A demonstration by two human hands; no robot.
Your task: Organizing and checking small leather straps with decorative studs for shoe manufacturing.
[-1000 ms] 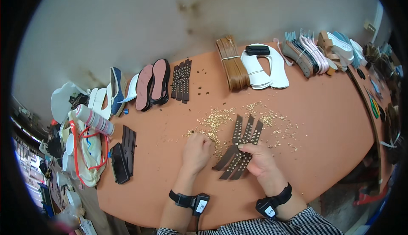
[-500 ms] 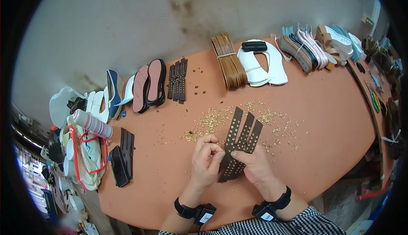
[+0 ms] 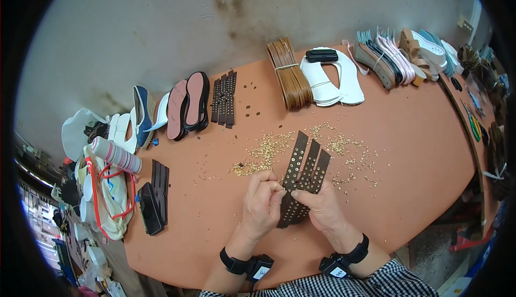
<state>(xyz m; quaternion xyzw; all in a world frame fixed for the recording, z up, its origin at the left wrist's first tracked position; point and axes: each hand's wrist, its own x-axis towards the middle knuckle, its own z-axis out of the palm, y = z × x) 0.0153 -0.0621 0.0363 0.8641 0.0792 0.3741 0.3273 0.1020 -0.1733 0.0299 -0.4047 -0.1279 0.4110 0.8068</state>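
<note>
A dark brown leather shoe upper (image 3: 299,181), cut into three strips at its far end and set with rows of gold studs, is held up over the table. My right hand (image 3: 324,205) grips its right side, thumb lying across the front and the other fingers behind. At the left edge my left hand (image 3: 262,203) is closed, thumb and forefinger pinched against the leather. Whether a stud is between those fingertips is too small to tell. Loose gold studs (image 3: 267,149) lie scattered on the table just beyond both hands.
Another studded brown upper (image 3: 223,99) lies farther back, beside pink-topped soles (image 3: 196,101). Plain dark strips (image 3: 160,192) and a black phone-like case (image 3: 151,209) are at left. A brown cord bundle (image 3: 290,76), white insole shapes (image 3: 349,84) and wedge soles (image 3: 376,63) line the back edge.
Both hands keep nearly the same hold on the studded upper, which has tilted very slightly. The whole view has shifted a little.
</note>
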